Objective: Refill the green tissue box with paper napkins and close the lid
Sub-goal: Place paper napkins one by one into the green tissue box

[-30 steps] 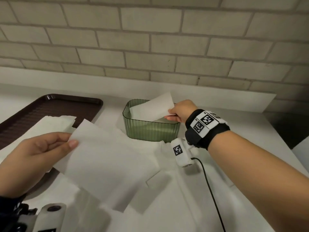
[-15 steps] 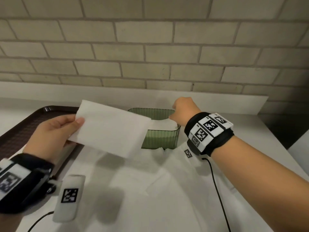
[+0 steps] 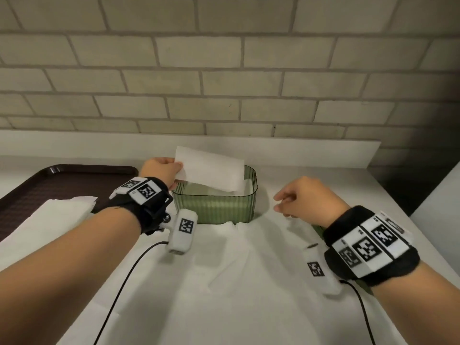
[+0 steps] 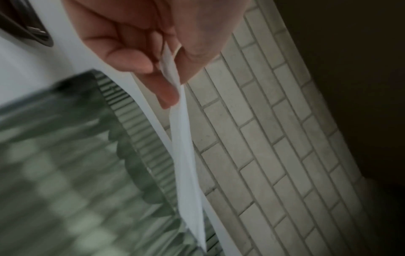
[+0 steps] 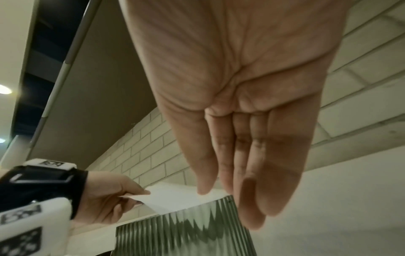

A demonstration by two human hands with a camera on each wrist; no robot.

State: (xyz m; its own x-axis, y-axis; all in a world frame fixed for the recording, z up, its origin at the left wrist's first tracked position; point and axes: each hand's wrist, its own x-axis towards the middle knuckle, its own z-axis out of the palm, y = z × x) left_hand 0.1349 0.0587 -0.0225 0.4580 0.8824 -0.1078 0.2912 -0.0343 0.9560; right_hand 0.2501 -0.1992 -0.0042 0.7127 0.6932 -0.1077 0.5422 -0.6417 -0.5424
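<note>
The ribbed green tissue box (image 3: 214,207) stands lidless on the white counter near the wall, with white napkins inside. My left hand (image 3: 161,174) pinches a white napkin (image 3: 211,174) by its left corner and holds it tilted over the box's opening; the pinch (image 4: 173,72) between thumb and fingers shows in the left wrist view, above the box rim (image 4: 140,131). My right hand (image 3: 302,199) hovers empty to the right of the box, fingers relaxed and straight (image 5: 247,173). No lid is in view.
A dark brown tray (image 3: 49,185) lies at the far left with a stack of napkins (image 3: 54,212) overlapping its edge. More white napkins (image 3: 224,270) cover the counter in front of the box. A brick wall backs the counter, whose right edge drops off.
The right hand let its napkin into the box and drew back to the right, empty. The left hand carried its napkin up and right until it hangs over the box.
</note>
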